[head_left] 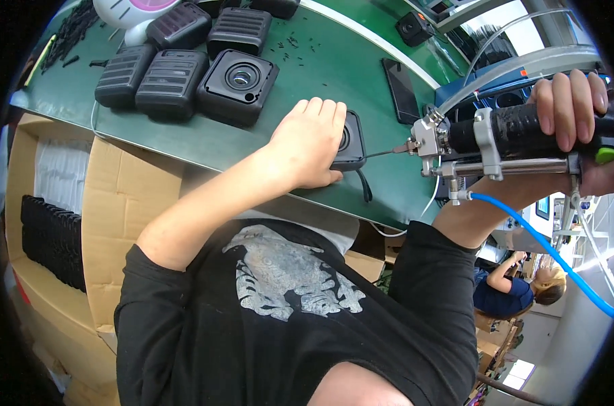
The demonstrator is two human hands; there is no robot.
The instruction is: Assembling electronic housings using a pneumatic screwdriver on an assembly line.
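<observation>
With left hand (310, 143) clamped over black unit (351, 141), likely bracing it against tabletop (347, 78); right hand (569, 108) wrapped around driver tool (513, 128), seemingly aiming bit (387, 153) at unit's right edge.

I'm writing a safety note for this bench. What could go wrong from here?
The left hand grips the black device close to the thin bit of the driver, so a slip might jab the hand. The blue hose on the driver could snag and pull it off line. Small dark pieces lying loose on the green table might get scattered.
</observation>
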